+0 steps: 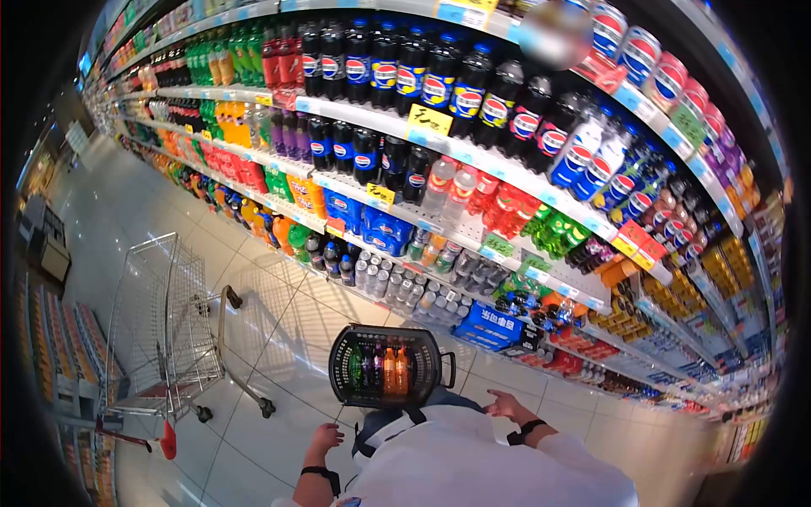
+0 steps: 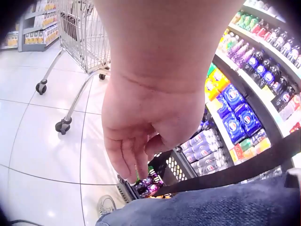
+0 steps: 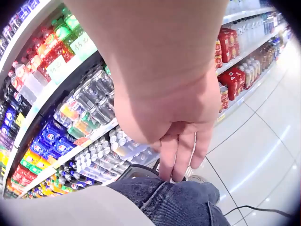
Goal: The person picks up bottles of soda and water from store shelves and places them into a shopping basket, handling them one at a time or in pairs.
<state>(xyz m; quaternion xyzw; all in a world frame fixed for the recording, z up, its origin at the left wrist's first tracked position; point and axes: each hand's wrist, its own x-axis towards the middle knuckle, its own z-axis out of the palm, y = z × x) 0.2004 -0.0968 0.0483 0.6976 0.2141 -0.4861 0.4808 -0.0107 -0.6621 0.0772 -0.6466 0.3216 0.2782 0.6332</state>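
Note:
A black basket stands on the floor in front of the person, holding green, purple and orange bottles. To the basket's lower left hangs the left hand, its fingers loosely bent and holding nothing; in the left wrist view that hand hangs above the basket. On the other side, the right hand is held out, empty, near the basket's handle. The right wrist view shows the right hand with relaxed fingers hanging over the jeans. Neither hand touches the basket.
Long shelves of bottled and canned drinks run along the far side and the right. A metal shopping cart stands on the tiled floor at the left. Blue packs sit low on the shelf beyond the basket.

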